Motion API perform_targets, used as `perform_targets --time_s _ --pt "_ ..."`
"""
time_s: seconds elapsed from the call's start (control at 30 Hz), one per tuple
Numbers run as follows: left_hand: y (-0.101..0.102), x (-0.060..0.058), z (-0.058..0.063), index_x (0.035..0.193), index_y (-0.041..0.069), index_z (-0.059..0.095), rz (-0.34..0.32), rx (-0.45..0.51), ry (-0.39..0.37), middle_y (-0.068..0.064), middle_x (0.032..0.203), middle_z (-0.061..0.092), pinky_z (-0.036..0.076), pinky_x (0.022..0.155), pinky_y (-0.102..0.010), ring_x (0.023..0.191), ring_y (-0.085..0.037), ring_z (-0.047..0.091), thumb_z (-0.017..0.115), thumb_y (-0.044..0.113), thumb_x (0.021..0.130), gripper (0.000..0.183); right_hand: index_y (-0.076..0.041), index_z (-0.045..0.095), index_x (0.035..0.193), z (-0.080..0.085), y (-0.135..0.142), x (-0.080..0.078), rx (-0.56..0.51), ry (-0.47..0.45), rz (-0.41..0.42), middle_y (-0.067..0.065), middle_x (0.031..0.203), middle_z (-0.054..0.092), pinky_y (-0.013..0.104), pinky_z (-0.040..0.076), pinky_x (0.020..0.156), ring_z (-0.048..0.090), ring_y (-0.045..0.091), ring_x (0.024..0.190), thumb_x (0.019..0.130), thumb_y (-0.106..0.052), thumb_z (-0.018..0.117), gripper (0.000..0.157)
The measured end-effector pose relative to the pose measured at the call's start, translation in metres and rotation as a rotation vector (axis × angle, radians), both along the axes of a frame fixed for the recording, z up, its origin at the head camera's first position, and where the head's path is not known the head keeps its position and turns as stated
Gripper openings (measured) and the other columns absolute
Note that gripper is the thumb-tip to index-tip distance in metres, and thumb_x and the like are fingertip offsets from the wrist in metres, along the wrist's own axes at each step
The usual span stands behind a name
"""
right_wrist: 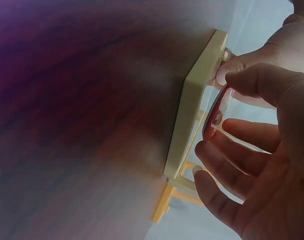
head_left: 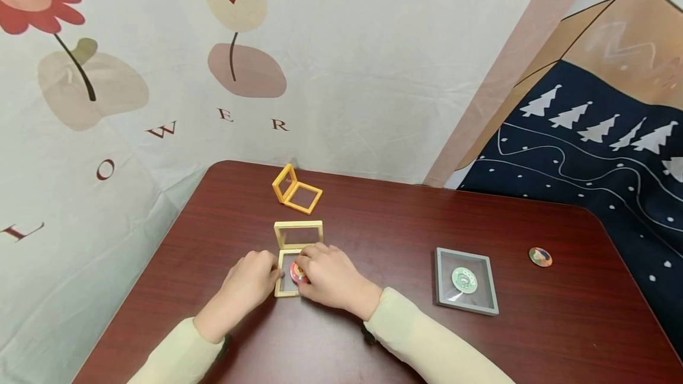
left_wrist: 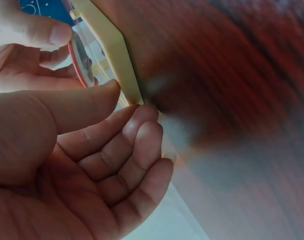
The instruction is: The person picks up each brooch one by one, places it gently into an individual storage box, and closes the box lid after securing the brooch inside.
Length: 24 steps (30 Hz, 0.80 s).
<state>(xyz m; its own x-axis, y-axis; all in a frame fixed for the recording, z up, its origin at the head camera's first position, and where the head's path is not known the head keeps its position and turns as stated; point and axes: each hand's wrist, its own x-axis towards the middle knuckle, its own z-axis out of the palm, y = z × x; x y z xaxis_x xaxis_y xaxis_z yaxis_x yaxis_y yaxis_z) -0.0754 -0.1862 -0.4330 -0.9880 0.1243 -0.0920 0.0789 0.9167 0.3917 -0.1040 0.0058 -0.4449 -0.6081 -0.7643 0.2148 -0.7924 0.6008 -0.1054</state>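
A pale yellow display frame [head_left: 286, 293] lies unfolded on the table, its lid [head_left: 299, 224] standing up at the back. My left hand [head_left: 251, 277] pinches the frame's left edge; in the left wrist view the thumb [left_wrist: 92, 102] presses its rim and the other fingers curl beneath. Over the base, my right hand [head_left: 333, 277] holds a red-rimmed round badge [head_left: 295, 274] by its edge. The right wrist view has this badge [right_wrist: 215, 114] tilted between thumb and fingertips, close over the clear film of the frame [right_wrist: 192, 95].
Behind stands an orange frame [head_left: 297, 207], also unfolded. To the right lies a closed grey frame [head_left: 466, 309] with a green round badge [head_left: 464, 280] inside. A small colourful round badge [head_left: 540, 256] sits farther right on the dark red table [head_left: 384, 224]. A printed cloth hangs behind the table.
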Motion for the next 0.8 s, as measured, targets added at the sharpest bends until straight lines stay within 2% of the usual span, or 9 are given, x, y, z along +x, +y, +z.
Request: perform_targets --time_s 0.27,0.47,0.67,0.8 --pt "0.0 0.001 0.0 0.061 0.016 0.056 -0.006 0.002 -0.006 0.001 0.06 0.049 0.037 0.05 -0.035 0.056 -0.018 0.045 0.078 0.007 0.092 0.039 -0.014 0.076 0.111 -0.004 -0.002 -0.002 0.025 -0.015 -0.013 -0.001 0.109 0.072 0.033 0.053 0.078 0.065 0.015 0.103 0.09 -0.028 0.077 0.025" --pt "0.0 0.0 0.0 0.059 0.016 0.055 -0.012 0.007 0.005 0.001 0.059 0.049 0.038 0.05 -0.036 0.056 -0.018 0.045 0.077 0.007 0.092 0.041 -0.015 0.076 0.108 -0.002 0.0 -0.004 0.011 0.028 0.006 -0.003 0.106 0.072 0.03 0.051 0.075 0.066 0.015 0.099 0.093 -0.031 0.077 0.022" --pt "0.0 0.0 0.001 0.059 0.016 0.057 -0.014 0.005 -0.001 0.001 0.059 0.049 0.039 0.05 -0.036 0.057 -0.018 0.046 0.078 0.008 0.092 0.04 -0.014 0.078 0.109 0.011 0.014 -0.01 -0.116 0.034 0.012 -0.002 0.107 0.073 0.036 0.055 0.08 0.066 0.016 0.096 0.096 -0.022 0.074 0.015" --pt "-0.001 -0.001 0.0 0.059 0.017 0.057 -0.014 0.001 0.003 0.001 0.059 0.05 0.04 0.051 -0.038 0.057 -0.018 0.046 0.079 0.008 0.092 0.04 -0.011 0.079 0.104 0.024 0.026 -0.018 -0.248 0.052 0.028 -0.002 0.1 0.074 0.033 0.055 0.077 0.066 0.015 0.09 0.095 -0.013 0.076 0.01"
